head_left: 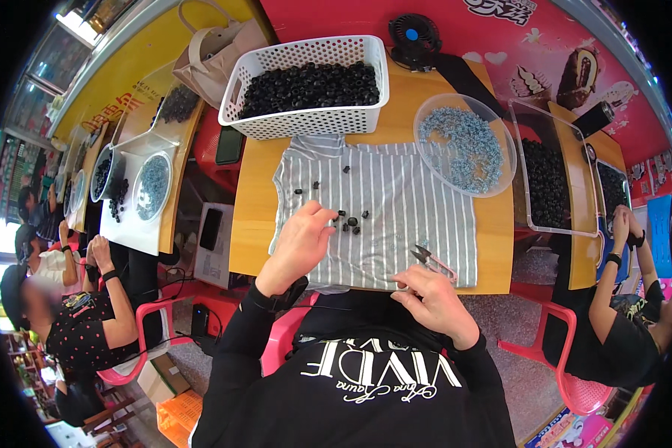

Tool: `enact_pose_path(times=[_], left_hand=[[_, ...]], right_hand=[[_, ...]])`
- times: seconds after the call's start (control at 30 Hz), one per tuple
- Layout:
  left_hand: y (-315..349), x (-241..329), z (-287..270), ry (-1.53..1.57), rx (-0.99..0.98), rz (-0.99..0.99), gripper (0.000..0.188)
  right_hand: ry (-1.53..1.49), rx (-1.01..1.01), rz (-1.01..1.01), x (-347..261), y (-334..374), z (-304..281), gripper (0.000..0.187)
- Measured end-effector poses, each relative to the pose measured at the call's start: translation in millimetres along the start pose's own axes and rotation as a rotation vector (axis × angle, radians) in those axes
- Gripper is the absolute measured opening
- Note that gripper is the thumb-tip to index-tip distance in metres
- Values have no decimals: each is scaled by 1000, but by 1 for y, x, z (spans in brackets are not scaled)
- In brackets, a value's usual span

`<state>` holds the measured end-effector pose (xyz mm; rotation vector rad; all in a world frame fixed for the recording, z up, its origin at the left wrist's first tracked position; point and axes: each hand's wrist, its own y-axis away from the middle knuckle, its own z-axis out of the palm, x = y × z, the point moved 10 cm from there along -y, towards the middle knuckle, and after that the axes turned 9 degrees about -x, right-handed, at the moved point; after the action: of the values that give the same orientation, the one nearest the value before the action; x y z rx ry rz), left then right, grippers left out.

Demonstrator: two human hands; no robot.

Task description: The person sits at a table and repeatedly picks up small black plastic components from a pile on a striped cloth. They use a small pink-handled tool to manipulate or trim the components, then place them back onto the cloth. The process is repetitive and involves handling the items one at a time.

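Observation:
My left hand (300, 243) is over a grey-and-white striped cloth (396, 194), its thumb and forefinger drawn together beside a loose cluster of small black parts (352, 222). Whether a part is between those fingertips is too small to tell. Near the table's front edge rests my right hand (437, 300), fingers curled in; anything held there is hidden. Just beyond its knuckles lies a pair of small thread snips (434, 263) with dark pointed blades. A few more black parts (299, 192) are scattered farther up the cloth.
Behind the cloth stands a white perforated basket (306, 123) heaped with black parts. A round clear tray (509, 153) of small bluish pieces sits at right, near a black fan (414, 41). Co-workers sit at tables on both sides; a clear bin (596, 224) adjoins on the right.

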<state>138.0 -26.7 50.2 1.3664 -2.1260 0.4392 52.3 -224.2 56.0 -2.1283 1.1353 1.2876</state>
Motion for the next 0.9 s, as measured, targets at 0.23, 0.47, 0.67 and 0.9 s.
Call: enact_pose_path(times=[0.23,0.47,0.67,0.9], left_hand=[[-4,16,11,-96,92,21,26],[-2,10,14,-24,186,137,29],[31,-22,12,659,179,26,21],[55,-49,46,1290,134,-121,20]], right_hand=[[-14,-39,0,-4,-14,17,23],[95,127,27,-1,-39,10,18],[460,298,33,-11,-72,22,14],[668,382,38,-11,-95,36,13]])
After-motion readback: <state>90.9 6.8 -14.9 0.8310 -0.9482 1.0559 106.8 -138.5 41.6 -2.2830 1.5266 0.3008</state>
